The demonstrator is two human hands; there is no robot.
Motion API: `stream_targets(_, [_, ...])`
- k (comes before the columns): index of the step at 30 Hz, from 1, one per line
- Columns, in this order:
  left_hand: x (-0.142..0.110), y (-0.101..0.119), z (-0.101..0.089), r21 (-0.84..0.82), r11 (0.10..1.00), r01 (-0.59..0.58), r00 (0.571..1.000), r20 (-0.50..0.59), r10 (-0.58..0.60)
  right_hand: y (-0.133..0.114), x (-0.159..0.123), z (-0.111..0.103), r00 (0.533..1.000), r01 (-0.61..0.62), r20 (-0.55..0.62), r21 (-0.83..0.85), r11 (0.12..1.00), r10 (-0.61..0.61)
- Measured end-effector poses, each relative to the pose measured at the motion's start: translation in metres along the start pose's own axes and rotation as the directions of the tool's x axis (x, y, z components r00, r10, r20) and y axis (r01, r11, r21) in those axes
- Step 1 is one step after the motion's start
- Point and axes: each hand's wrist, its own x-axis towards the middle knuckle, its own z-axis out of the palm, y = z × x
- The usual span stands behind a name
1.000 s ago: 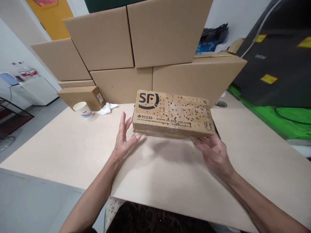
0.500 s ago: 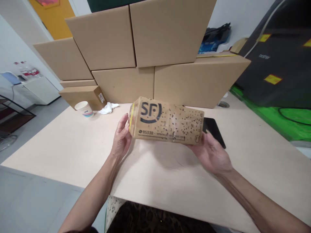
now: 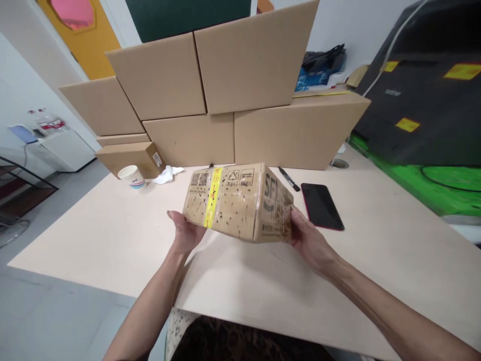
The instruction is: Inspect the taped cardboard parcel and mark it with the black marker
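I hold a small brown cardboard parcel with black speckles, printed logos and a yellow tape strip above the pale wooden table. My left hand cups its lower left corner from beneath, thumb along the edge. At the parcel's right end my right hand grips it, fingers wrapped behind. The face with the yellow strip and QR codes points at me.
A black phone and a black marker lie just right of the parcel. A paper cup and crumpled tissue sit at the back left. Large stacked cardboard boxes line the table's far edge.
The parcel has been lifted and turned: its long logo face swung round to the right, and the end with the yellow strip now faces me. Both hands shifted to its lower corners.
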Motion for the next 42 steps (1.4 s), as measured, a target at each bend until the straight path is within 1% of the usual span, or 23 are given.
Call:
stream_targets(2, [0.002, -0.003, -0.002, 0.016, 1.0, -0.017, 1.0, -0.01, 0.017, -0.002, -0.003, 0.005, 0.997, -0.033, 0.069, -0.001, 0.999, 0.032])
stream_targets(3, [0.002, -0.004, -0.004, 0.031, 1.0, -0.006, 1.0, -0.017, 0.007, -0.002, -0.005, 0.007, 0.992, -0.06, 0.113, 0.004, 0.998, 0.06])
stream_targets(5, [0.005, -0.007, -0.007, 0.062, 0.998, 0.03, 0.999, -0.032, -0.028, -0.002, -0.008, 0.011, 0.972, -0.14, 0.196, 0.029, 0.99, 0.131])
stream_targets(7, [0.007, -0.008, -0.006, 0.081, 0.995, 0.06, 0.998, -0.027, -0.058, -0.001, -0.008, 0.011, 0.948, -0.223, 0.249, 0.065, 0.973, 0.2])
stream_targets(9, [0.011, -0.006, -0.002, 0.091, 0.993, 0.071, 0.997, -0.023, -0.069, 0.0, -0.006, 0.009, 0.949, -0.239, 0.232, 0.092, 0.967, 0.213])
stream_targets(12, [0.018, -0.001, 0.008, 0.06, 0.994, 0.091, 0.994, -0.07, -0.086, 0.001, 0.0, 0.004, 0.984, -0.151, 0.112, 0.095, 0.984, 0.14])
stream_targets(14, [0.023, 0.001, 0.014, 0.011, 0.989, 0.15, 0.984, -0.102, -0.149, 0.0, 0.003, 0.002, 0.996, -0.089, 0.039, 0.078, 0.993, 0.086])
stream_targets(15, [0.026, 0.001, 0.015, -0.01, 0.983, 0.185, 0.976, -0.113, -0.185, -0.001, 0.003, 0.001, 0.997, -0.07, 0.027, 0.07, 0.995, 0.068])
stream_targets(17, [0.032, 0.001, 0.017, -0.035, 0.973, 0.227, 0.965, -0.124, -0.23, -0.003, 0.002, 0.0, 0.998, -0.046, 0.048, 0.058, 0.997, 0.043])
stream_targets(21, [0.038, -0.001, 0.017, -0.046, 0.974, 0.223, 0.966, -0.125, -0.227, -0.007, -0.002, 0.002, 0.988, -0.068, 0.139, 0.023, 0.997, 0.065])
stream_targets(27, [0.038, -0.005, 0.018, -0.065, 0.966, 0.249, 0.964, -0.081, -0.254, -0.011, -0.004, 0.005, 0.978, -0.103, 0.186, 0.017, 0.995, 0.098])
stream_targets(29, [0.037, -0.007, 0.017, -0.084, 0.966, 0.244, 0.966, -0.061, -0.25, -0.011, -0.004, 0.005, 0.977, -0.09, 0.198, 0.017, 0.996, 0.085])
stream_targets(32, [0.034, -0.012, 0.012, -0.095, 0.972, 0.214, 0.976, -0.031, -0.218, -0.009, -0.002, 0.004, 0.985, -0.017, 0.172, 0.015, 1.0, 0.014])
stream_targets(34, [0.03, -0.014, 0.008, -0.076, 0.98, 0.184, 0.983, 0.022, -0.183, -0.006, 0.001, 0.003, 0.991, 0.02, 0.133, 0.016, 1.0, -0.022])
stream_targets(36, [0.025, -0.016, 0.006, -0.036, 0.985, 0.167, 0.981, 0.101, -0.163, -0.003, 0.003, 0.002, 0.996, 0.017, 0.084, 0.032, 0.999, -0.02])
stream_targets(38, [0.02, -0.017, 0.005, 0.007, 0.983, 0.182, 0.971, 0.156, -0.181, -0.001, 0.005, 0.002, 0.999, 0.003, 0.053, 0.059, 0.998, -0.007])
stream_targets(40, [0.017, -0.017, 0.005, 0.023, 0.977, 0.211, 0.966, 0.149, -0.212, -0.001, 0.006, 0.002, 0.998, -0.002, 0.066, 0.079, 0.997, -0.004])
stream_targets(42, [0.017, -0.017, 0.005, 0.006, 0.973, 0.231, 0.967, 0.112, -0.231, -0.002, 0.006, 0.001, 0.994, -0.008, 0.106, 0.079, 0.997, -0.001])
